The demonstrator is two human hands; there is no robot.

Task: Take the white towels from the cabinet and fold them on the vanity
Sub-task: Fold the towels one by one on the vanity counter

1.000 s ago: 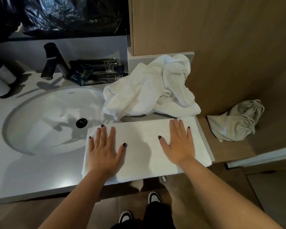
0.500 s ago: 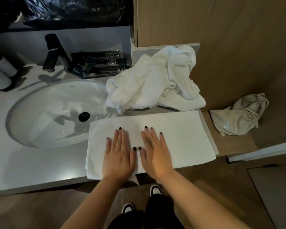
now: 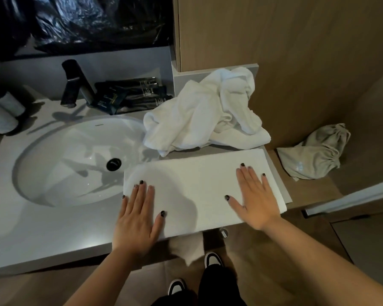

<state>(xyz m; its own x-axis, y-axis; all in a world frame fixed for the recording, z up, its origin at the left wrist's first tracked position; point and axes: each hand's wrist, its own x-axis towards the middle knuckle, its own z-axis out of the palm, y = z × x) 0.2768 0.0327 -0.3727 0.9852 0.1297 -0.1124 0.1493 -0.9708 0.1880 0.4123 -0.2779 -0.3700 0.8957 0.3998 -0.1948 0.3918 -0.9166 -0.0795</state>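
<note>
A white towel (image 3: 197, 188) lies flat as a long folded rectangle on the grey vanity (image 3: 42, 235), along its front edge, right of the sink. My left hand (image 3: 139, 217) presses palm down on the towel's left end, fingers spread. My right hand (image 3: 255, 199) lies flat on its right end, fingers apart. Neither hand grips anything. Behind the flat towel a heap of crumpled white towels (image 3: 203, 113) rests against the wooden cabinet (image 3: 296, 51).
The oval white sink (image 3: 60, 164) with a black drain fills the vanity's left half. A dark faucet (image 3: 72, 82) and dark sachets (image 3: 128, 96) stand behind it, white bottles (image 3: 2, 113) at far left. A beige drawstring bag (image 3: 314, 151) lies on the lower wooden ledge, right.
Both hands have slid apart from the towel's middle out to its two ends, flat on the cloth. A second ago they were also apart, then came together.
</note>
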